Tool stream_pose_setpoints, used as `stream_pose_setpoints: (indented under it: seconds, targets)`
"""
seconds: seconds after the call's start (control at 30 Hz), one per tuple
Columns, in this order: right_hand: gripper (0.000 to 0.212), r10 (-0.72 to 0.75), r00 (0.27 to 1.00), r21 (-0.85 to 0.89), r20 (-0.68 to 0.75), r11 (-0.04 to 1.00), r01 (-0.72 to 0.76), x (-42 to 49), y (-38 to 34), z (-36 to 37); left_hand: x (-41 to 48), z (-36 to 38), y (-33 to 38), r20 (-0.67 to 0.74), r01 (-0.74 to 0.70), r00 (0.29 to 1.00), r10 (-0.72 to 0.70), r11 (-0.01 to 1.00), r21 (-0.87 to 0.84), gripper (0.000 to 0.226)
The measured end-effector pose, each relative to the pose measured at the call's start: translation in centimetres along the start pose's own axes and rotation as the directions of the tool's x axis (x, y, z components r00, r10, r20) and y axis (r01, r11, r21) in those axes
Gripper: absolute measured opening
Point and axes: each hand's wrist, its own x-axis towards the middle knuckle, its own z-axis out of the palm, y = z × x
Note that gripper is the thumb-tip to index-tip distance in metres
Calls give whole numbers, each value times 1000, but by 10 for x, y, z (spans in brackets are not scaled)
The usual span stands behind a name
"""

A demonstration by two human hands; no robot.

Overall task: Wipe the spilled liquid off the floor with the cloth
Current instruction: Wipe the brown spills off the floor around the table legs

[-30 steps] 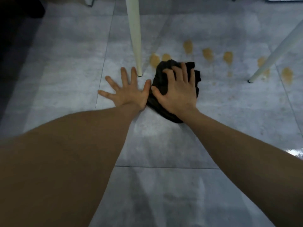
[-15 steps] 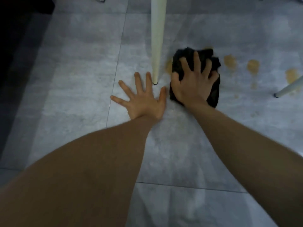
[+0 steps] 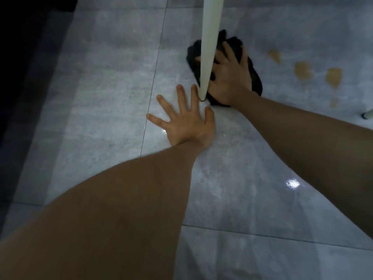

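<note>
A crumpled black cloth (image 3: 255, 75) lies on the grey tiled floor (image 3: 113, 81) just behind a white table leg. My right hand (image 3: 230, 77) presses flat on top of the cloth, fingers spread over it. Part of the hand and cloth is hidden by the leg. My left hand (image 3: 185, 122) rests flat on the bare tile in front of the leg, fingers apart, holding nothing. To the right of the cloth sit several tan puddles of spilled liquid (image 3: 302, 70), the nearest a short gap from the cloth's edge.
A white table leg (image 3: 209, 47) stands between my hands, its foot touching the floor by my left fingertips. A second white leg foot (image 3: 366, 115) shows at the right edge. A dark strip (image 3: 18, 57) runs along the left side. The tiles near me look wet and shiny.
My right hand has pushed the cloth forward and left, over the puddles near the leg. The view has shifted, so the leg now hides part of the cloth. The left hand stays planted.
</note>
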Motion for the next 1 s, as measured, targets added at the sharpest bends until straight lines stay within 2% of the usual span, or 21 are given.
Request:
stream_pose_setpoints:
  seconds: [0.03,0.07,0.1,0.2,0.23,0.27,0.37,0.43,0.5,0.57,0.63,0.7,0.77,0.83,0.9,1.0]
  targets:
    - [58,-96,995,-4,4,995,96,-9,8,-1,-1,-1,0,3,-4,1000,4,1000,0,70]
    - [58,-132,991,-22,5,991,132,-20,20,-1,-1,-1,0,6,-6,1000,7,1000,-2,70]
    - [60,-104,995,-36,-2,994,104,-29,32,-2,0,-1,1,6,-6,1000,6,1000,-1,70]
    - [61,207,976,7,-61,978,-207,-27,34,-6,1,-3,2,12,7,1000,-7,1000,9,70]
    - [61,263,963,13,-64,965,-263,-24,24,-7,1,-3,2,12,7,1000,-7,1000,10,70]
    - [60,264,962,10,-66,964,-264,-25,15,-7,2,-2,3,11,8,1000,-8,1000,15,70]
    - [58,88,993,33,-80,996,-86,-73,9,-7,2,-2,3,22,6,1000,-6,1000,29,70]
    - [57,82,991,18,-102,997,-80,-120,24,-7,2,-3,2,19,10,1000,-11,999,35,71]
    - [59,235,964,5,-125,972,-236,-137,40,-10,1,-3,3,11,21,1000,-21,999,41,72]
    - [62,408,905,54,-120,913,-404,-121,38,-13,2,-2,4,12,21,1000,-22,999,43,71]
    - [64,460,883,75,-99,888,-454,-103,18,-12,3,-2,4,11,26,1000,-27,998,50,71]
    - [64,377,922,40,-90,926,-375,-110,-3,-8,2,-2,4,14,25,1000,-26,998,64,70]
    - [61,229,966,31,-117,973,-227,-150,-9,-5,3,-2,3,16,6,1000,-7,999,54,71]
    - [59,166,973,31,-160,986,-163,-195,3,-4,4,-3,1,-9,5,1000,-5,1000,14,73]
    - [60,243,956,11,-166,970,-245,-221,26,-7,-4,-5,0,-75,-26,997,22,998,-54,71]
    - [63,452,880,44,-147,891,-451,-199,38,-13,-17,0,-3,-212,-182,964,158,979,-96,62]
